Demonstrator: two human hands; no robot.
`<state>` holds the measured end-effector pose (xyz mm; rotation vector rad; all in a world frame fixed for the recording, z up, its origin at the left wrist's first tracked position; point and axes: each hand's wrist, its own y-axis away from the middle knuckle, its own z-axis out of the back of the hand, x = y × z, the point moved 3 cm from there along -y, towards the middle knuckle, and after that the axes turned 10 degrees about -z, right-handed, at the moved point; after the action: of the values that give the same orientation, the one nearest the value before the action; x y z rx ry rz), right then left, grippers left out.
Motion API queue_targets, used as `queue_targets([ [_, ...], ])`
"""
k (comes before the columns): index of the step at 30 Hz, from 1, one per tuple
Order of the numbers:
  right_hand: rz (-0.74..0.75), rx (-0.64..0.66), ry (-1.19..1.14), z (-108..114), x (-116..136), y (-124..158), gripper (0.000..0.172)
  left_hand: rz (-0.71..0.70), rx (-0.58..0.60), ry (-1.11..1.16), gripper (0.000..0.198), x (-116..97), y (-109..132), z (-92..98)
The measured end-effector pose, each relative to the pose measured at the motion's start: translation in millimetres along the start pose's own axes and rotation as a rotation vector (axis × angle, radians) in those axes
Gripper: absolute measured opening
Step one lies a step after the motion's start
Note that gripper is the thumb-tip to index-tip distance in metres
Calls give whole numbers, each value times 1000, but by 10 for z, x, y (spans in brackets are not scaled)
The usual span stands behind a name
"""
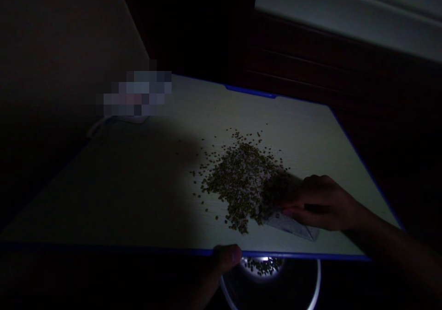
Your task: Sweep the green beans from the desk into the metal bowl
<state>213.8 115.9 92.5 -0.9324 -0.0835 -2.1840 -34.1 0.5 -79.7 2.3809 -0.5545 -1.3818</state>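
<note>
A heap of small green beans (241, 183) lies spread on a pale table (145, 185) with a blue edge. My right hand (321, 202) rests on the table right of the heap, fingers pressed on a small card or clear bag (293, 226) whose edge touches the beans. My left hand (226, 258) is at the table's near edge, thumb on the rim, holding a round metal bowl (276, 282) just under the edge. A few beans (264, 266) lie inside the bowl. The scene is very dark.
A white object with a cord (113, 120) sits at the table's far left, partly blurred. Dark wood panelling and a pale ledge (345, 15) stand behind the table. The left half of the table is in shadow.
</note>
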Motion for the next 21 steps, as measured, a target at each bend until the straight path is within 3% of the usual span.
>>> queue_targets([
  [6,23,67,-30,-9,21,3,13,77,14,-15,29,-11,13,-21],
  [11,-7,32,-8,-2,-14,25,10,15,-148,-30,20,-37,22,78],
  [18,-19,-35,27,26,-35,18,10,65,-4,-51,26,6,-13,53],
  [21,2,-5,14,12,-20,2,10,55,-48,-76,23,19,-5,91],
])
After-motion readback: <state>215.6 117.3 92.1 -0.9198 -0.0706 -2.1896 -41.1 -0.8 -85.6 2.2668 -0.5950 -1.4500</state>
